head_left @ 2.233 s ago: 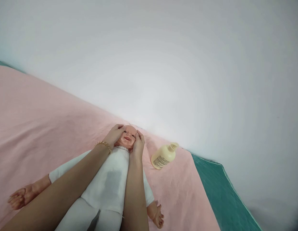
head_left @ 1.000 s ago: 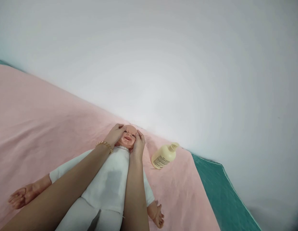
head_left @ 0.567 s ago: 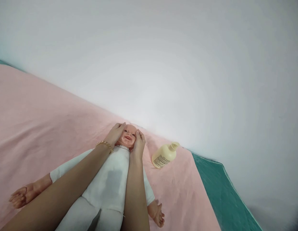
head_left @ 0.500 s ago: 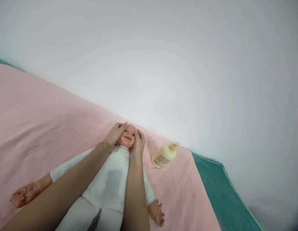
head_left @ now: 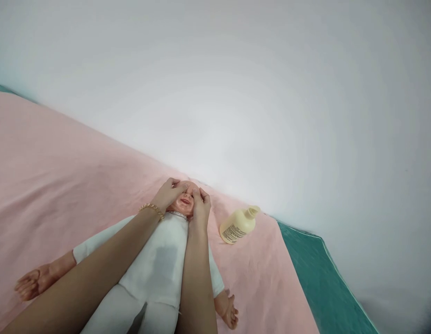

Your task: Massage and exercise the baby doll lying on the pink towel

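Note:
A baby doll [head_left: 160,264] in a white outfit lies on its back on a pink cloth [head_left: 90,171], its arms spread out. My left hand [head_left: 168,194] cups the left side of the doll's head, its thumb lying on the face near one eye. On the other side, my right hand [head_left: 201,204] holds the head too, with its thumb by the other eye. The doll's mouth shows between my hands; its eyes are largely covered. A gold bracelet circles my left wrist.
A pale yellow pump bottle [head_left: 238,225] stands on the pink cloth right of the doll. A green surface [head_left: 326,273] shows beyond the cloth at the right. A white wall [head_left: 215,93] rises behind.
Both thumbs have moved inward and lower over the doll's face, from the forehead sides to around the eyes. The doll's body and the bottle have stayed in place.

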{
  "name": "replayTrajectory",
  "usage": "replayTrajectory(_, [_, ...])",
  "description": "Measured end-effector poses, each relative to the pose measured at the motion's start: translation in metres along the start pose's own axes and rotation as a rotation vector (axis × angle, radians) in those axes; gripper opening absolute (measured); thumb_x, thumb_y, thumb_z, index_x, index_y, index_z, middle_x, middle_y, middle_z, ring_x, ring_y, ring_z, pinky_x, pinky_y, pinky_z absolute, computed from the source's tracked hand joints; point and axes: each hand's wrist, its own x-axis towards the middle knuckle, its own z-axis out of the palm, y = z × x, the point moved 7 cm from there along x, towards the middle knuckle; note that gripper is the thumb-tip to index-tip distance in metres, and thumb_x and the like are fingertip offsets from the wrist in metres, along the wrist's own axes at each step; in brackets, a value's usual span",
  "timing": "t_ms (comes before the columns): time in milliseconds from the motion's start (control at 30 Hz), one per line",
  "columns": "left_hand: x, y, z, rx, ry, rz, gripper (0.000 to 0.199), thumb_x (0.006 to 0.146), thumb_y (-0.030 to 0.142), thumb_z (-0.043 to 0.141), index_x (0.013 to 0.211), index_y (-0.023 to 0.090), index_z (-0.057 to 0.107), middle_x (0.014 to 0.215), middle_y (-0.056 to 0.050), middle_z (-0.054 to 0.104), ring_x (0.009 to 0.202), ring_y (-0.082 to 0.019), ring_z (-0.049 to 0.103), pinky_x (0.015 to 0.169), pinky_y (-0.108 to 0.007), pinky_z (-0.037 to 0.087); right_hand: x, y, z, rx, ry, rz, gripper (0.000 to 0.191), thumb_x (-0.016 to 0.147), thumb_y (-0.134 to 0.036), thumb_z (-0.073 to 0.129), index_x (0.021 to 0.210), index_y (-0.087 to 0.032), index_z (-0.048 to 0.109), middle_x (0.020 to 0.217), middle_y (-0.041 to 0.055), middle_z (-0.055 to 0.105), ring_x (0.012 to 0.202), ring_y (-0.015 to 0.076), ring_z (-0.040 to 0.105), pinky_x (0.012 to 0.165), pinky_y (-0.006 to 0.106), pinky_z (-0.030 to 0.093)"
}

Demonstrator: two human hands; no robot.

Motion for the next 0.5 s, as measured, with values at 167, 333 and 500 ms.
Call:
replayTrajectory(167, [0.009, -0.008, 0.002, -0.047, 0.001, -0.001, 0.034, 0.073, 0.035, 0.068, 0.099, 0.017, 0.058, 0.104, -0.01, 0.066, 0.093, -0.025, 0.065, 0.075, -0.032, 0.051, 0.002, 0.004, -0.001, 0.038, 0.06, 0.046, 0.04, 0.068, -0.036, 0.076, 0.101, -0.016, 0.065, 0.102, 0.0078, 0.07, 0.098, 0.0206, 0.064, 0.083, 0.034, 0.055])
replayTrajectory(333, [0.02, -0.017, 0.003, -0.083, -0.001, -0.004, 0.029, 0.078, 0.035, 0.063, 0.1, 0.017, 0.059, 0.103, -0.01, 0.067, 0.095, -0.025, 0.065, 0.08, -0.034, 0.051, 0.006, 0.007, -0.002, 0.061, 0.032, 0.045, 0.037, 0.071, -0.035, 0.073, 0.102, -0.016, 0.067, 0.098, 0.0065, 0.071, 0.098, 0.0209, 0.064, 0.083, 0.035, 0.055])
replayTrajectory(500, [0.025, -0.022, 0.001, -0.095, 0.004, -0.003, 0.021, 0.08, 0.029, 0.059, 0.098, 0.017, 0.06, 0.106, -0.01, 0.066, 0.1, -0.025, 0.063, 0.084, -0.035, 0.05, 0.006, 0.009, -0.003, 0.073, 0.03, 0.079, 0.033, 0.074, -0.03, 0.065, 0.104, -0.016, 0.067, 0.102, 0.0072, 0.071, 0.098, 0.0208, 0.065, 0.086, 0.038, 0.055])
